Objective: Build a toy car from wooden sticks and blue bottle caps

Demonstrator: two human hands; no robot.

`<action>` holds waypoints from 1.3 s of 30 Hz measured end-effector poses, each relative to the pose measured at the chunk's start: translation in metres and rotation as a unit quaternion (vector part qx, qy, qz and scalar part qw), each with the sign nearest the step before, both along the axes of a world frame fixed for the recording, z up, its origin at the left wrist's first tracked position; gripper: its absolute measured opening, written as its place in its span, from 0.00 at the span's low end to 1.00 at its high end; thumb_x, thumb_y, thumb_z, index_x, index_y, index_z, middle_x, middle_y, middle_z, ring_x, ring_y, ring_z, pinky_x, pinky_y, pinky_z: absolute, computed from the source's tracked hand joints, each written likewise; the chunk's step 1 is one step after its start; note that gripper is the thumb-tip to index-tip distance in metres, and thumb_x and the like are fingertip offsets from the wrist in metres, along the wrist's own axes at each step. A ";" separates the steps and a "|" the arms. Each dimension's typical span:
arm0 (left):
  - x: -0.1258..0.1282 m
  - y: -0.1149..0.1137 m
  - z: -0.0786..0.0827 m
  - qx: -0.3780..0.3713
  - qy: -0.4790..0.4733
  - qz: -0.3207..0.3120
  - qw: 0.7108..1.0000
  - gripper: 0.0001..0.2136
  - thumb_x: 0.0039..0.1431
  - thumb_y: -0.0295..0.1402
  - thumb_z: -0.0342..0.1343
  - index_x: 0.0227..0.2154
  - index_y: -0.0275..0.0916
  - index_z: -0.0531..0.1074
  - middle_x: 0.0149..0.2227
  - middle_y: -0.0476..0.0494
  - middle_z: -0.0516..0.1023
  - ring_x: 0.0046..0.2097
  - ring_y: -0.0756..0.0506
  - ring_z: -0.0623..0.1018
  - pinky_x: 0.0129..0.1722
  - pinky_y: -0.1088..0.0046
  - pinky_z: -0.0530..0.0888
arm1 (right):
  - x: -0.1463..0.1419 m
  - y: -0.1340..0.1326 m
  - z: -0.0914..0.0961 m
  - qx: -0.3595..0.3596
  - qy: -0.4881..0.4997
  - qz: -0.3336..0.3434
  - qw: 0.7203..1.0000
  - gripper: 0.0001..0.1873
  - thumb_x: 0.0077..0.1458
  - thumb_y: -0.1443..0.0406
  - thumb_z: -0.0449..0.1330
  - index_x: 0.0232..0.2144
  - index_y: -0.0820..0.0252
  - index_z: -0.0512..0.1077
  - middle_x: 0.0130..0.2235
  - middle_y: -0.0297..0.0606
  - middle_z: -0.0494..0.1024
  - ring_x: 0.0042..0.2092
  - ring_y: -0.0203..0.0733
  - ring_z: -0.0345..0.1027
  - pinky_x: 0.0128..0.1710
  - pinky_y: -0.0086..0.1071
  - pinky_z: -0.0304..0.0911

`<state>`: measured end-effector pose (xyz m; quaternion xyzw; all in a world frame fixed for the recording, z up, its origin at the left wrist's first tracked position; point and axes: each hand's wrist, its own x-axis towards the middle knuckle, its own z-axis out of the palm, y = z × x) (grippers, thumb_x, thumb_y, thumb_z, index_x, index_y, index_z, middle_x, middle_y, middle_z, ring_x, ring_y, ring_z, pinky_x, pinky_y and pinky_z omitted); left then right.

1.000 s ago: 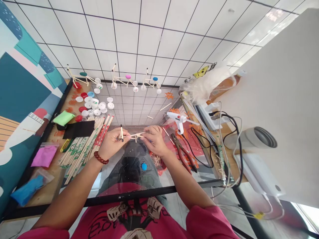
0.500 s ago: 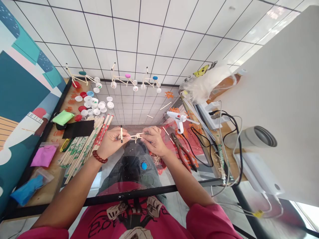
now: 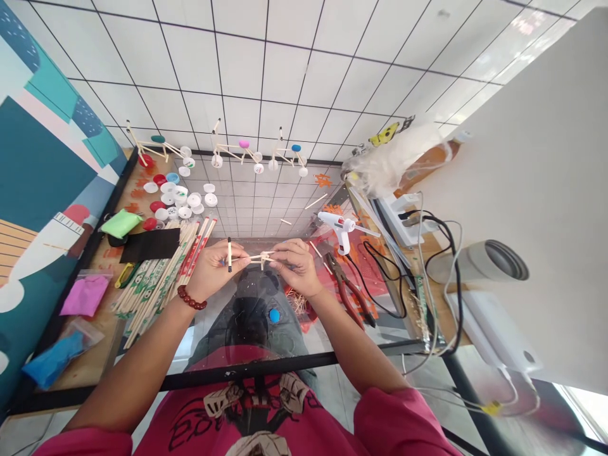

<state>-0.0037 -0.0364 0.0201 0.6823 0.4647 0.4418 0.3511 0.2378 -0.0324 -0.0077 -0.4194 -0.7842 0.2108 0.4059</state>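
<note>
Between my two hands, above the glass tabletop, is a small frame of wooden sticks (image 3: 256, 258). A short crossbar with black ends (image 3: 230, 254) stands at its left end. My left hand (image 3: 216, 266) pinches the left part of the frame between thumb and fingers. My right hand (image 3: 295, 266) closes on its right end, where several short pieces meet. Fingertips hide part of the joints. Farther back stand similar stick models with bottle-cap wheels and coloured seats, one with a pink seat (image 3: 244, 144) and one with a blue seat (image 3: 296, 149).
A white glue gun (image 3: 339, 231) and red-handled pliers (image 3: 349, 291) lie to the right, with a black cord beside them. On the left are wrapped chopsticks (image 3: 156, 285), bottle caps (image 3: 180, 195), a black sheet (image 3: 149, 246) and clay packets (image 3: 85, 296).
The stick frame has turned slightly in my hands, so its two long sticks show more apart. Both hands keep their hold and have barely moved.
</note>
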 end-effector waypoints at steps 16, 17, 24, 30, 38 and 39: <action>0.002 0.001 0.002 0.007 0.002 0.009 1.000 0.06 0.55 0.38 0.66 0.29 0.43 0.83 0.34 0.44 0.84 0.41 0.42 0.83 0.44 0.64 0.79 | -0.008 0.000 0.000 -0.010 0.023 -0.012 1.000 0.08 0.62 0.54 0.65 0.37 0.50 0.80 0.45 0.39 0.84 0.50 0.47 0.76 0.56 0.48 0.66; 0.002 0.001 0.001 0.007 0.002 0.009 1.000 0.06 0.55 0.38 0.66 0.29 0.43 0.83 0.34 0.44 0.84 0.41 0.42 0.83 0.44 0.64 0.79 | -0.008 0.000 -0.001 -0.003 0.021 -0.016 1.000 0.08 0.62 0.55 0.65 0.38 0.49 0.81 0.46 0.38 0.84 0.50 0.47 0.76 0.56 0.48 0.65; 0.002 0.006 0.003 0.050 0.017 -0.035 0.998 0.06 0.57 0.38 0.65 0.32 0.44 0.84 0.35 0.42 0.85 0.41 0.42 0.82 0.45 0.62 0.79 | -0.009 -0.003 -0.004 0.027 0.018 -0.058 0.998 0.05 0.62 0.61 0.65 0.38 0.47 0.82 0.45 0.36 0.84 0.49 0.47 0.76 0.55 0.47 0.63; 0.002 0.013 0.008 0.103 0.090 -0.056 0.989 0.04 0.57 0.37 0.65 0.31 0.45 0.84 0.35 0.45 0.86 0.42 0.43 0.83 0.59 0.56 0.73 | -0.012 -0.005 -0.002 0.035 -0.005 -0.073 0.997 0.03 0.60 0.63 0.66 0.35 0.49 0.81 0.44 0.35 0.84 0.48 0.45 0.75 0.54 0.46 0.57; 0.003 0.016 0.010 0.135 0.146 -0.076 0.977 0.05 0.58 0.36 0.62 0.31 0.45 0.84 0.34 0.45 0.86 0.42 0.43 0.84 0.63 0.53 0.67 | -0.016 -0.007 0.000 0.037 -0.013 -0.087 0.995 0.02 0.58 0.64 0.66 0.34 0.51 0.80 0.42 0.34 0.82 0.47 0.43 0.74 0.54 0.46 0.52; 0.003 0.017 0.012 0.137 0.152 -0.079 0.976 0.05 0.58 0.35 0.62 0.31 0.45 0.84 0.34 0.46 0.86 0.42 0.43 0.84 0.64 0.53 0.67 | -0.016 -0.007 0.000 0.037 -0.016 -0.088 0.995 0.02 0.58 0.64 0.66 0.33 0.51 0.80 0.41 0.34 0.82 0.46 0.43 0.74 0.54 0.46 0.52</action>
